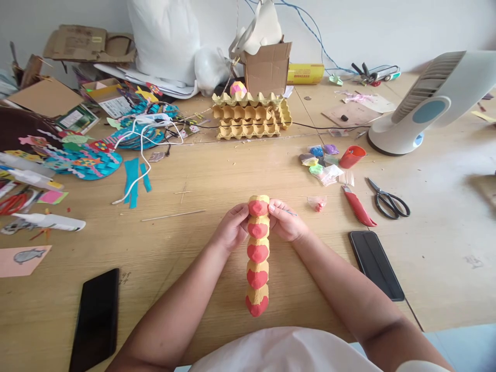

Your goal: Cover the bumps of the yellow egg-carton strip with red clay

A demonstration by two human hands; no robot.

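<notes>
A strip of egg carton cups (258,253), yellow with red patches on each bump, hangs lengthwise toward me over the table. My left hand (233,227) pinches its far end from the left. On the other side of that same end, my right hand (287,221) grips it between thumb and fingers. A thin bluish stick (290,212) pokes out by the right fingers; how it is held is hidden. To the right of that hand lies a small clear bag of red clay-like material (318,203).
Stacked egg cartons (248,124) stand at the back. On the right are a red cutter (358,206), scissors (389,202), a phone (375,263), a red cup (352,156) and a white fan (418,113). Another phone (96,315) and glue bottles (54,221) lie left.
</notes>
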